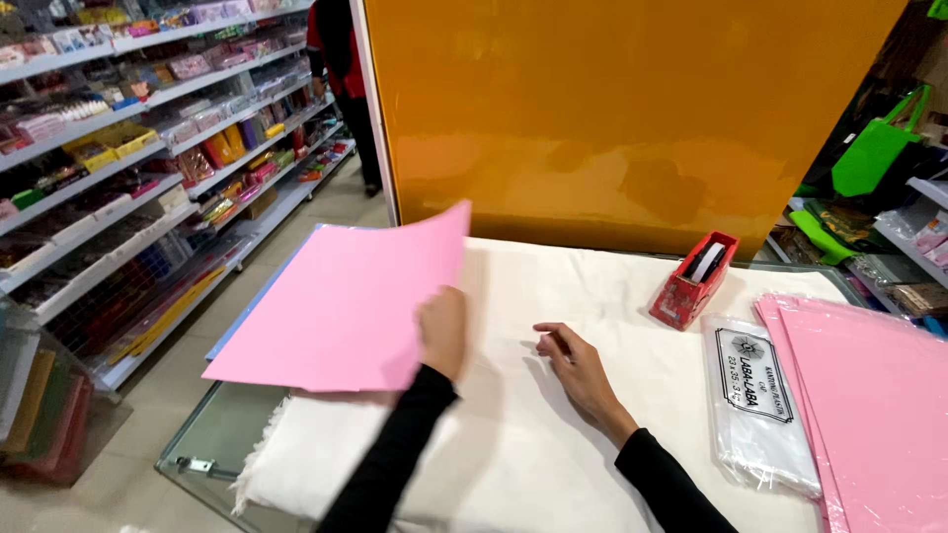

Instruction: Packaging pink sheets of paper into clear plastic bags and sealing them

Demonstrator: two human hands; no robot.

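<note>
Pink sheet (341,301), big and thin, sits left of centre in the frame, lifted off the white cloth (553,434) that covers the tabletop (202,444). My left hand (442,331) has it by the right edge, low down, fingers closed on the paper, pinching it. The far corner rises toward the orange panel (632,118) and the sheet bows a bit, so I judge it light, floppy, easy to crease; best held at an edge or corner with a flat pinch, better with two hands. A blue sheet (237,316) peeks out under its left side.

My right hand (578,370) rests on the cloth mid-frame, fingers loosely curled, holding nothing. More pink sheets (874,415) lie stacked at lower right, clear plastic bags (755,405) just beside them, a red tape dispenser (694,279) above those.
</note>
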